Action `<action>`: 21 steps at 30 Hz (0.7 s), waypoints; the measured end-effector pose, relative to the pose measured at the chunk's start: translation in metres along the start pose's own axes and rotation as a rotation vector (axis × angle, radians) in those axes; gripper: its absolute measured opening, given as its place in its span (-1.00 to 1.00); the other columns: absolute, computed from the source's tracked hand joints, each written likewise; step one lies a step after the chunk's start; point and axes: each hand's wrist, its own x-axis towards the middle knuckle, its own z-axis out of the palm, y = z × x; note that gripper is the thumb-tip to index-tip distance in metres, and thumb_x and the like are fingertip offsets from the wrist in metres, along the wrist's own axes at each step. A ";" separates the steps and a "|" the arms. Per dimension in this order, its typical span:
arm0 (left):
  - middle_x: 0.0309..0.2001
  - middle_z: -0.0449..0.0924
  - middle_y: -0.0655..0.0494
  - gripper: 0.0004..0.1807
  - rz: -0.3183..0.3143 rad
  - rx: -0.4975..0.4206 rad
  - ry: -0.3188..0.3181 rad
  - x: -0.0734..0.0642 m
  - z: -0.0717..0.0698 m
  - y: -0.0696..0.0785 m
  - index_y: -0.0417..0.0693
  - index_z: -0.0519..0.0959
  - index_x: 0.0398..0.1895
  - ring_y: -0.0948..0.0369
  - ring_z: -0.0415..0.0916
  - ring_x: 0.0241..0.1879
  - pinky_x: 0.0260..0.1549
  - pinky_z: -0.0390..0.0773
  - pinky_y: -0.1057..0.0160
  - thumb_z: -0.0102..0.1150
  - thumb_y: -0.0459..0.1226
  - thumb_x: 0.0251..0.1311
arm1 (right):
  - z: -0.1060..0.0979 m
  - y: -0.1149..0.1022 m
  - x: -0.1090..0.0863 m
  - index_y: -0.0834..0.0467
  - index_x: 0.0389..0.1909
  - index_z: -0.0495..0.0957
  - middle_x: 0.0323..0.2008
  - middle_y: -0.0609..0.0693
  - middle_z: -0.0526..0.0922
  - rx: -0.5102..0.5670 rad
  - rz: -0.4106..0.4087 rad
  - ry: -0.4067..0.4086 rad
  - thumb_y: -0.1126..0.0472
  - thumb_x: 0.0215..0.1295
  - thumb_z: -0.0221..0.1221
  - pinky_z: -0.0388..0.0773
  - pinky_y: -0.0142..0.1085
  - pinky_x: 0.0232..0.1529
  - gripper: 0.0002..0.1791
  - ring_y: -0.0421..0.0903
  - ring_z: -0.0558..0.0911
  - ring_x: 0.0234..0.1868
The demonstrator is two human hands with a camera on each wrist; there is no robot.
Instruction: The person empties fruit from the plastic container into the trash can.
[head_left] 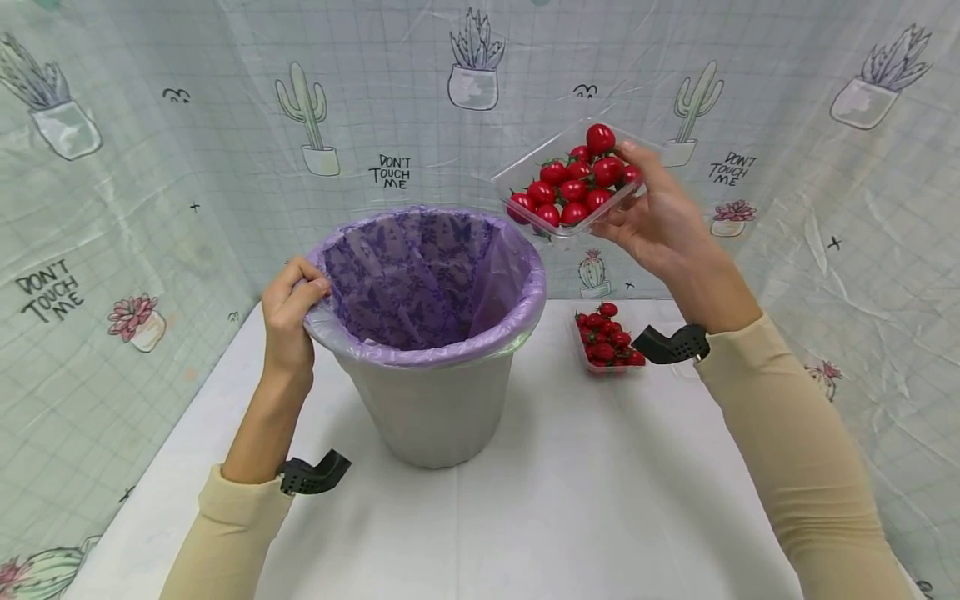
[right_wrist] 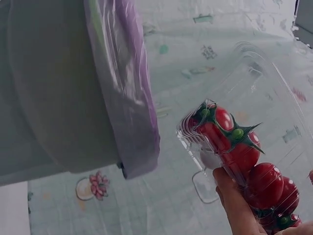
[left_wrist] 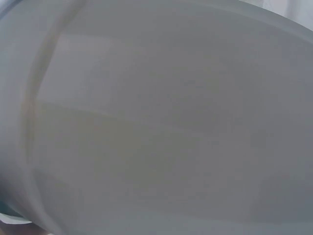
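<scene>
A light grey trash can (head_left: 435,417) stands tilted, its rim covered by a purple patterned bag (head_left: 405,275). My left hand (head_left: 288,308) grips the rim at its left side, thumb on top of the bag. Up in the air to the right of the rim, my right hand (head_left: 652,217) holds a clear plastic tray (head_left: 517,179) by its right end. Red cherry tomatoes (head_left: 573,190) with green stems lie in that tray, which is tilted. In the right wrist view the tomatoes (right_wrist: 264,183) show through the clear plastic, beside the bag's edge. The left wrist view shows only the can's wall (left_wrist: 166,117).
A second clear tray of cherry tomatoes (head_left: 606,337) sits on the white table (head_left: 555,500), behind and right of the can. A cloth with printed cacti (head_left: 225,167) hangs around the back and sides.
</scene>
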 end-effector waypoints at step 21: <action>-0.58 0.33 0.19 -0.79 -0.001 -0.003 0.002 0.001 0.001 -0.001 -0.03 0.45 -0.61 0.27 0.21 -0.56 -0.56 0.19 0.34 -0.06 -0.40 0.14 | 0.045 0.025 0.013 -0.15 0.24 0.39 0.28 0.08 0.42 -0.081 -0.112 0.008 -0.04 0.44 0.25 0.47 0.14 0.37 -0.57 0.22 0.52 0.29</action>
